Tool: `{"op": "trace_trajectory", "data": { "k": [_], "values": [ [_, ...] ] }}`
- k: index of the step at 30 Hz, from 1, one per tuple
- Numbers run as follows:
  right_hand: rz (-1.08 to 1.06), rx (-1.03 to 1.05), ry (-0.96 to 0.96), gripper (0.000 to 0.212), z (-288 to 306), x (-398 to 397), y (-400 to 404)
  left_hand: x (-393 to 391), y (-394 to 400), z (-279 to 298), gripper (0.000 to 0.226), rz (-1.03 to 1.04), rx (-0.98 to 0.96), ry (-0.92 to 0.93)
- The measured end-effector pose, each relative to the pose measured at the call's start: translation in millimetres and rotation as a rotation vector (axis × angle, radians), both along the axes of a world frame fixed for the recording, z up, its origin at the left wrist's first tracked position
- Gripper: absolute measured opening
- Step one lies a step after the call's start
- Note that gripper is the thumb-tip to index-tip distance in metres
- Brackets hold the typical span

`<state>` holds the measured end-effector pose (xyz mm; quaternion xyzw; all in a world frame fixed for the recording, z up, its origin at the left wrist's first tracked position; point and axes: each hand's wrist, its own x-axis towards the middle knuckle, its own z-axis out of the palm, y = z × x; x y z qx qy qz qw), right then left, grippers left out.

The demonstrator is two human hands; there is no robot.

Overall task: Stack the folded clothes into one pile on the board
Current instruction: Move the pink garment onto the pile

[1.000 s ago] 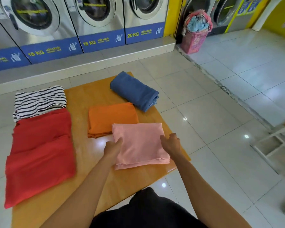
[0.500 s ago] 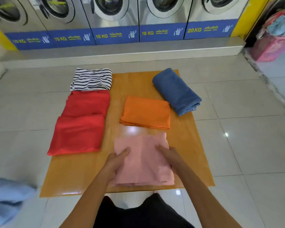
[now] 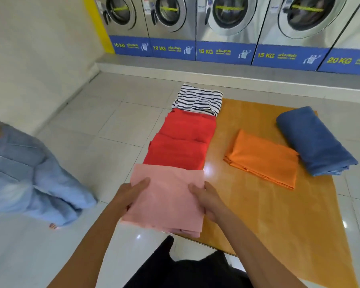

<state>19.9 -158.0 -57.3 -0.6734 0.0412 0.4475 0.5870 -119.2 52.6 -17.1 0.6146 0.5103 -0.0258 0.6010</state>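
Observation:
I hold a folded pink cloth [image 3: 168, 196] by its two sides, my left hand [image 3: 129, 194] on its left edge and my right hand [image 3: 208, 198] on its right edge. It hangs over the near left part of the wooden board [image 3: 268, 215], its far edge overlapping the near red folded cloth [image 3: 175, 151]. A second red cloth [image 3: 190, 125] lies behind that one, and a striped black-and-white cloth [image 3: 197, 99] behind that. An orange folded cloth [image 3: 262, 157] and a rolled blue cloth [image 3: 314, 142] lie to the right on the board.
A row of washing machines [image 3: 227, 28] on a raised grey step lines the far side. A person in light blue denim [image 3: 29, 173] sits on the tiled floor at the left. A cream wall stands at the far left. My dark-clothed lap [image 3: 185, 271] is below.
The pink cloth has been lifted and carried left, from the board's near middle to over the near red cloth. My view has swung left, bringing in the person in denim.

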Motion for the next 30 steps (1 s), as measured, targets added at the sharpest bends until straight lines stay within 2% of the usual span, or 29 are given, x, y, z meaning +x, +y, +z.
{"op": "trace_trajectory", "data": {
  "k": [3,8,16,20,24,28,30],
  "values": [
    [0.041,-0.059,-0.036,0.049,-14,-14,24,-11,26,-14,0.042,-0.017,0.028,0.017],
    [0.012,-0.285,-0.190,0.043,-33,-31,37,-21,49,-60,0.071,-0.112,0.186,0.183],
    [0.007,-0.545,-0.495,0.039,-35,-42,48,-12,57,-76,0.059,-0.332,0.382,0.181],
    [0.003,-0.578,-0.508,0.041,-37,-43,51,-9,60,-79,0.058,-0.411,0.465,0.195],
    [-0.008,-0.586,-0.484,0.040,-35,-44,51,-2,66,-77,0.055,-0.463,0.467,0.225],
    [-0.040,-0.573,-0.485,0.046,-27,-39,44,16,72,-60,0.070,-0.406,0.528,0.260],
    [-0.088,-0.575,-0.520,0.046,-18,-32,39,31,67,-46,0.068,-0.381,0.604,0.216]
  ]
}}
